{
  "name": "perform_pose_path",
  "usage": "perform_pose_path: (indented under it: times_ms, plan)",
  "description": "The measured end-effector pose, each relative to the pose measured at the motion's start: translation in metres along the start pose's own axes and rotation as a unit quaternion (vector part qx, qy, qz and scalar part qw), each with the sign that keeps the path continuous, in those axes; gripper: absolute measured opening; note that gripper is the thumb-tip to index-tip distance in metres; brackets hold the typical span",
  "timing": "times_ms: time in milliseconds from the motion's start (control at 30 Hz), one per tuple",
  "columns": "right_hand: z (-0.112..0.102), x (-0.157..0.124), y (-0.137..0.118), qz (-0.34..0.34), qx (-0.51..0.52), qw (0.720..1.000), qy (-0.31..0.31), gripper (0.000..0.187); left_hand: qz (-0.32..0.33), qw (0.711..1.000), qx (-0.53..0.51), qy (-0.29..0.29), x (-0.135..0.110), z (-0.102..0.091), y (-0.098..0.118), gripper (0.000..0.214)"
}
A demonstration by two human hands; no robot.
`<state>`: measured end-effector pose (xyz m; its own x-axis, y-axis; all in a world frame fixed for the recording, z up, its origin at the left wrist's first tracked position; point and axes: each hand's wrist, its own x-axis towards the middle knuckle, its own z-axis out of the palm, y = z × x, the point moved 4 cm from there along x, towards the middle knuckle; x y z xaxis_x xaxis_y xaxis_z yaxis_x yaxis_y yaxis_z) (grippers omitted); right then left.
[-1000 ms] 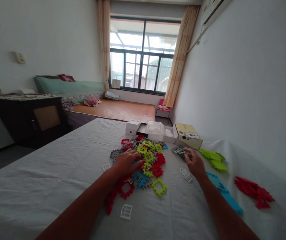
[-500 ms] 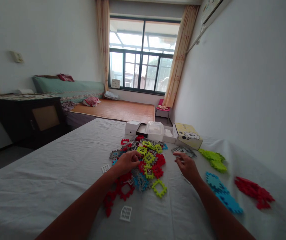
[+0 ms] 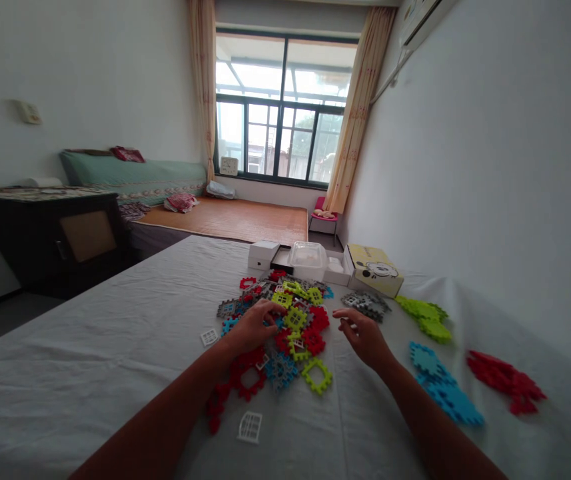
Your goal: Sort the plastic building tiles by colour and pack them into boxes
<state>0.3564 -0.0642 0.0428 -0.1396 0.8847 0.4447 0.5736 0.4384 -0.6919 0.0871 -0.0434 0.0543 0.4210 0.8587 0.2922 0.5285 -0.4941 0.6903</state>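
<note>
My left hand [image 3: 256,325] hovers over the left side of a mixed pile of toothed plastic building tiles. Its thumb and forefinger are apart and I see nothing held. Close to its fingertips lie lime-green window tiles [image 3: 296,319], and red tiles [image 3: 320,319] are beyond them. To the right of the pile is my right hand [image 3: 364,335], its forefinger stretched toward the pile and its other fingers loosely bent; it appears to hold nothing. Blue tiles [image 3: 281,370] and a lime-green frame tile [image 3: 317,377] lie at the pile's near edge.
Sorted groups of grey tiles [image 3: 366,304], green tiles [image 3: 425,317], blue tiles [image 3: 445,387] and red tiles [image 3: 505,380] lie rightward. White window pieces [image 3: 250,427] rest near me. Behind the pile stand a clear plastic container [image 3: 308,259], a white box [image 3: 264,254] and a yellow box [image 3: 374,269].
My right hand has moved left, toward the pile. My left hand's thumb and forefinger have spread apart above the tiles. The view has shifted slightly.
</note>
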Motion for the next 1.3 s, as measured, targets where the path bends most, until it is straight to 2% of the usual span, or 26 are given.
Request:
perform_pose_path:
  times_ms: [100, 267, 367, 433, 533, 600, 667, 733, 900, 1000, 1067, 1167, 1233, 1300]
  plan:
    - [0.001, 0.0, -0.004, 0.001, 0.005, 1.0, -0.003, 0.023, -0.009, 0.995, 0.096, -0.006, -0.003, -0.003, 0.003, 0.025]
    - [0.004, -0.001, -0.006, 0.001, 0.005, 1.0, -0.019, 0.023, 0.004, 0.983, 0.181, -0.026, -0.01, 0.013, 0.009, 0.033]
    - [0.005, -0.002, -0.006, -0.007, -0.006, 1.0, -0.021, 0.023, -0.018, 0.988, 0.145, -0.049, -0.008, 0.017, 0.006, 0.033]
    - [0.004, -0.002, -0.007, -0.01, -0.011, 1.0, -0.02, 0.023, -0.039, 0.992, 0.101, -0.058, -0.005, 0.012, 0.002, 0.035]
    - [0.003, -0.002, -0.009, -0.006, -0.014, 1.0, -0.021, 0.023, -0.046, 0.997, 0.058, -0.012, 0.0, -0.004, 0.001, 0.031]
    - [0.003, -0.002, -0.013, 0.002, -0.008, 1.0, -0.022, 0.023, -0.018, 0.998, 0.046, 0.044, 0.001, -0.015, 0.005, 0.024]
    - [0.006, -0.003, -0.018, 0.013, 0.01, 0.999, -0.036, 0.024, 0.037, 0.995, 0.03, 0.089, 0.0, -0.019, 0.013, 0.018]
    - [0.012, -0.004, -0.025, 0.027, 0.047, 0.996, -0.065, 0.025, 0.104, 0.989, 0.011, 0.106, -0.003, -0.016, 0.023, 0.015]
    - [0.036, -0.008, -0.039, 0.084, 0.196, 0.968, -0.133, 0.038, 0.284, 0.956, 0.056, 0.048, -0.012, 0.008, 0.048, 0.016]
    - [0.044, -0.01, -0.041, 0.108, 0.282, 0.943, -0.142, 0.045, 0.356, 0.929, 0.1, 0.026, -0.016, 0.019, 0.054, 0.018]
    - [0.044, -0.009, -0.04, 0.115, 0.312, 0.933, -0.137, 0.046, 0.366, 0.922, 0.126, 0.03, -0.016, 0.022, 0.054, 0.017]
    - [0.034, -0.006, -0.032, 0.128, 0.306, 0.936, -0.121, 0.041, 0.339, 0.926, 0.156, 0.059, -0.014, 0.019, 0.05, 0.022]
    - [0.017, -0.002, -0.023, 0.13, 0.276, 0.948, -0.095, 0.039, 0.319, 0.93, 0.166, 0.078, -0.013, 0.014, 0.047, 0.024]
    - [-0.008, 0.002, -0.009, 0.127, 0.222, 0.965, -0.054, 0.038, 0.308, 0.932, 0.171, 0.084, -0.012, 0.01, 0.044, 0.024]
